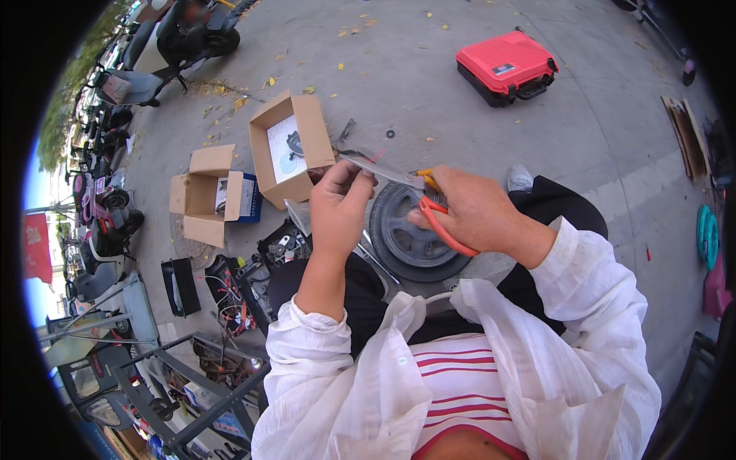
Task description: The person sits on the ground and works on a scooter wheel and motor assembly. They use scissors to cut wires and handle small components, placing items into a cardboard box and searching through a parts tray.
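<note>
My right hand (487,211) is closed round pliers with red and orange-yellow handles (445,226). Their metal jaws meet the right end of a strip of clear plastic (387,170). At the strip's other end, my left hand (341,203) pinches it between thumb and fingers. Beneath both hands a small black-tyred wheel (414,230) lies flat on the ground between my legs. Some clear plastic film (297,216) shows beside my left wrist. A thin red piece (378,154) sticks up behind the strip; I cannot tell what it belongs to.
Two open cardboard boxes (264,149) stand ahead on the left, the larger with a black part inside. Tools and metal parts (284,249) lie in trays by my left knee. A red hard case (507,65) sits far right. Parked scooters (188,34) line the far left.
</note>
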Motion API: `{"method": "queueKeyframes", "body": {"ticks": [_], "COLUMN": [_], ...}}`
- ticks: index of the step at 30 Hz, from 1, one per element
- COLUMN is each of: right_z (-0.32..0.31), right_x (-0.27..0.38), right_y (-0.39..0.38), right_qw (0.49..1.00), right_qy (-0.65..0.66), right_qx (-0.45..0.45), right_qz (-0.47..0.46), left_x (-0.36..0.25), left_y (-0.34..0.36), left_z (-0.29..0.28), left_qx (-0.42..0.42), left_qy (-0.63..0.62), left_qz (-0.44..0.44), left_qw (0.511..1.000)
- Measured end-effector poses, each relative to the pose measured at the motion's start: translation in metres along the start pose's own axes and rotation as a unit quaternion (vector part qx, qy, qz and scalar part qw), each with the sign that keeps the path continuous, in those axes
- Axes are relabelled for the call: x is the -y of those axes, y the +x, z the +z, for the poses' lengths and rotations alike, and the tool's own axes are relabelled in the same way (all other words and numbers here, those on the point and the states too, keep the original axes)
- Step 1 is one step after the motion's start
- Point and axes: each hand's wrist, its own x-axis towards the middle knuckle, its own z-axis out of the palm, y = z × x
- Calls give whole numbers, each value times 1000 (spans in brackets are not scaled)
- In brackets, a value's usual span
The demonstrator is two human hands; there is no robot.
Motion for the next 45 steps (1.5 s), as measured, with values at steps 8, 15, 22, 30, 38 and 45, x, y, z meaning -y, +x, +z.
{"method": "queueKeyframes", "body": {"ticks": [8,15,22,30,38,45], "right_z": [-1,-2,-7,-5,-1,-5], "right_x": [0,0,6,10,7,8], "right_y": [7,12,15,15,14,12], "right_qw": [1000,999,999,996,991,992], "right_qy": [16,32,-1,-50,-62,-82], "right_qx": [-4,-25,-37,-77,-113,-93], "right_qz": [10,3,18,3,-34,-17], "left_x": [-3,-2,-10,-5,-5,-1], "left_y": [6,11,12,12,7,10], "left_z": [9,10,12,12,7,6], "left_qx": [-11,-20,-6,-15,-2,4], "left_qy": [52,62,-66,-90,-98,-70], "left_qz": [68,106,10,70,67,73], "left_qw": [996,992,998,993,993,995]}}
